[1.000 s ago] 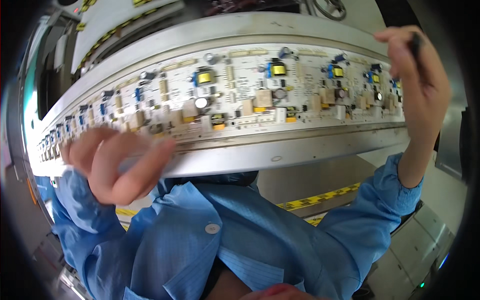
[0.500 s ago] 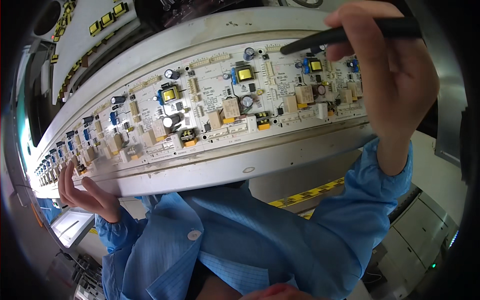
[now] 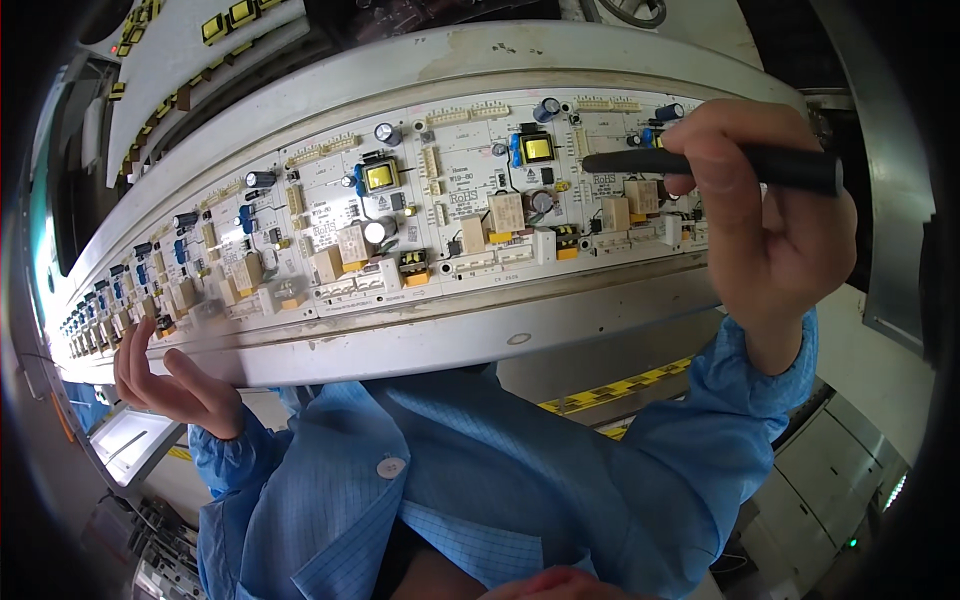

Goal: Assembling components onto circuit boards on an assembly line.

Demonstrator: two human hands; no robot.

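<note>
My right hand [image 3: 765, 195] is closed around a black pen-shaped tool [image 3: 710, 165], held nearly level over the row of circuit boards. The tool's tip points left, beside a cream connector [image 3: 581, 143]; whether it touches the board, I cannot tell. White circuit boards [image 3: 470, 190] stand in a line between two metal rails, carrying yellow transformers [image 3: 537, 148], blue capacitors, beige relays [image 3: 506, 212] and connectors. At the left, my left hand [image 3: 180, 385] lies over the near rail [image 3: 400, 350], fingers apart and stretched toward the boards, holding nothing visible.
Beyond the far rail [image 3: 620, 45], a sloping white surface [image 3: 190, 85] at upper left carries rows of yellow transformers [image 3: 230, 20]. Yellow-black striped tape [image 3: 620, 385] runs below the near rail. A lit panel [image 3: 130, 445] is at lower left, a grey cabinet [image 3: 840, 460] at lower right.
My right hand has come nearer to me, bringing the tool's tip from a connector at the boards' far edge to one closer in. Boards and rails appear shifted right in view.
</note>
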